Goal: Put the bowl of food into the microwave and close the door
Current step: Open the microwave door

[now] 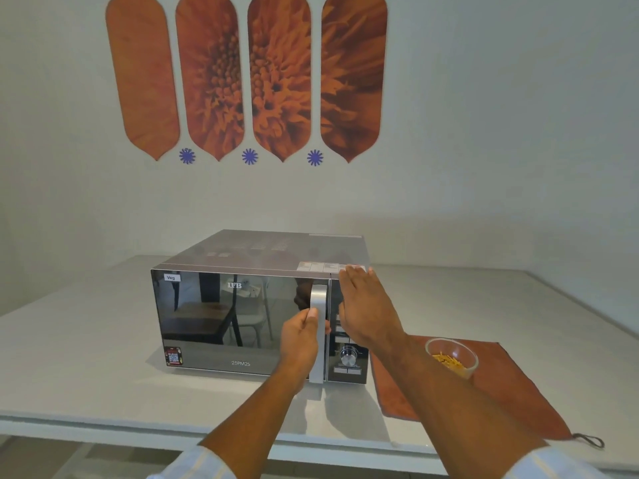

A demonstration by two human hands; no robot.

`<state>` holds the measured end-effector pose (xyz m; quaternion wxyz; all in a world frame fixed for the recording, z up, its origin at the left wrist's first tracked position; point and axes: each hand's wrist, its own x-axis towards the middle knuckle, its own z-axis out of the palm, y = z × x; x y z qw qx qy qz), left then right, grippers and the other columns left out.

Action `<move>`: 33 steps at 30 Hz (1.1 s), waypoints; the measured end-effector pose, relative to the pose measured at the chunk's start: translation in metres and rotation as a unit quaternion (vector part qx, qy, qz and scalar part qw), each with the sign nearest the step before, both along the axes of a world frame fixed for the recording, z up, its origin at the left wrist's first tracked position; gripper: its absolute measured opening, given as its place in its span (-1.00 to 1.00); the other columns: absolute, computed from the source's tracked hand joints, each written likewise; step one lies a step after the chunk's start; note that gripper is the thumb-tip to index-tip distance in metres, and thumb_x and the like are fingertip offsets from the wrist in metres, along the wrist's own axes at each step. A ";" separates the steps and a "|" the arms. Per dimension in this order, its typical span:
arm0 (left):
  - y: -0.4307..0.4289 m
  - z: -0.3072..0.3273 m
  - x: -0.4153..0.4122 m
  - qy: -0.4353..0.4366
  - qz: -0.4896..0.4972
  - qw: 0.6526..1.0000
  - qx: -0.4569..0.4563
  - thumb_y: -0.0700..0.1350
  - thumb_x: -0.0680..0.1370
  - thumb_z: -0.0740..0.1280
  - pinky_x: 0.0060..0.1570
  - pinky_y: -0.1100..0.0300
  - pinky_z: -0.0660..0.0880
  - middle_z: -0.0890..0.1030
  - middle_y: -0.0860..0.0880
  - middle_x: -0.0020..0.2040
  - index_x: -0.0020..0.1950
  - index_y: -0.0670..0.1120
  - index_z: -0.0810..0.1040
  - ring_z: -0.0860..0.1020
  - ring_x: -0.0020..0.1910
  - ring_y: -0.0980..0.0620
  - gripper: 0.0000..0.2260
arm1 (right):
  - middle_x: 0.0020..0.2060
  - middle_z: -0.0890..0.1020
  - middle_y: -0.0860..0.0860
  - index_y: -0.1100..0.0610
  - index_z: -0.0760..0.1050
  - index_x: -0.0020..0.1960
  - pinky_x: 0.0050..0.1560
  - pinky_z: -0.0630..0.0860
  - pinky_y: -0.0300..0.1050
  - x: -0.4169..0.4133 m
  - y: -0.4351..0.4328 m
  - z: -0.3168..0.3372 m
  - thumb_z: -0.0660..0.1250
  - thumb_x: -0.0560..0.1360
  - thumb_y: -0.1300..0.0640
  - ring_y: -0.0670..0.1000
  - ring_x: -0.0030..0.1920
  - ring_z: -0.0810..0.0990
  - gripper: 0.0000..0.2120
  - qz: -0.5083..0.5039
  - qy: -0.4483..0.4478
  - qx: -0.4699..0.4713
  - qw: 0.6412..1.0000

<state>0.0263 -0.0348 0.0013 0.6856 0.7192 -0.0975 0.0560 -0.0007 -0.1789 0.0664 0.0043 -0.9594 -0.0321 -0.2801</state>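
Observation:
A silver microwave [242, 316] with a mirrored door stands on the white counter, and its door is closed. My left hand [300, 337] is wrapped around the vertical silver door handle [318, 299]. My right hand [366, 305] lies flat and open against the control panel at the microwave's upper right corner. A small glass bowl [451, 357] holding yellow food sits to the right of the microwave on an orange cloth [511, 399], apart from both hands.
The white counter [103, 357] stretches left, right and in front of the microwave; its front edge runs near my forearms. A round control knob [349, 354] sits low on the panel. Orange flower panels hang on the wall behind.

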 end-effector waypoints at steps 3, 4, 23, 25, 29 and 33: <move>-0.001 0.004 -0.007 0.013 0.014 1.000 -0.001 0.11 0.74 0.19 0.27 -0.10 0.61 0.72 -0.01 -0.03 -0.02 0.09 0.65 0.67 0.06 -0.04 -0.71 | 0.67 0.24 0.18 0.22 0.11 0.68 0.71 -0.05 0.12 -0.001 -0.002 0.000 0.12 0.66 0.07 0.21 0.68 0.16 -0.37 0.005 0.007 -0.001 1.000; -0.002 0.005 -0.008 0.018 0.016 1.000 -0.001 0.11 0.74 0.19 0.28 -0.12 0.61 0.72 -0.01 -0.03 -0.02 0.08 0.65 0.67 0.06 -0.04 -0.70 | 0.67 0.23 0.18 0.22 0.10 0.68 0.71 -0.07 0.12 -0.001 -0.002 0.000 0.12 0.66 0.07 0.20 0.68 0.14 -0.37 0.007 0.008 -0.001 1.000; 0.010 0.011 -0.043 0.011 0.050 0.998 0.045 0.06 0.75 0.20 0.22 0.00 0.60 0.73 -0.08 -0.04 0.01 -0.07 0.70 0.67 0.06 -0.10 -0.66 | 0.67 0.23 0.18 0.21 0.11 0.68 0.71 -0.05 0.13 -0.001 -0.008 0.006 0.11 0.65 0.07 0.20 0.68 0.15 -0.37 0.025 0.029 -0.007 0.999; 0.031 0.004 -0.061 0.013 0.048 0.998 0.040 0.09 0.73 0.23 0.24 -0.03 0.63 0.75 -0.06 -0.04 -0.01 -0.03 0.72 0.70 0.07 -0.09 -0.67 | 0.66 0.27 0.17 0.20 0.14 0.67 0.71 -0.02 0.14 -0.002 -0.007 0.006 0.16 0.65 0.06 0.20 0.66 0.19 -0.37 0.025 0.021 -0.010 0.999; 0.074 0.001 -0.091 -0.042 0.092 0.994 0.046 0.14 0.68 0.30 0.17 0.21 0.63 0.74 0.11 0.12 0.21 0.12 0.69 0.68 0.17 0.07 -0.76 | 0.62 0.33 0.14 0.16 0.17 0.65 0.70 0.02 0.16 -0.003 -0.005 0.004 0.25 0.65 -0.02 0.18 0.62 0.25 -0.36 0.026 0.012 -0.014 0.999; 0.106 0.040 -0.100 -0.168 0.271 0.947 0.048 0.13 0.69 0.25 0.26 0.08 0.57 0.63 0.05 0.25 0.32 0.13 0.56 0.60 0.23 0.09 -0.75 | 0.64 0.29 0.12 0.13 0.14 0.66 0.71 0.00 0.16 -0.004 -0.003 0.005 0.25 0.65 -0.03 0.18 0.64 0.22 -0.34 0.027 0.020 0.011 0.999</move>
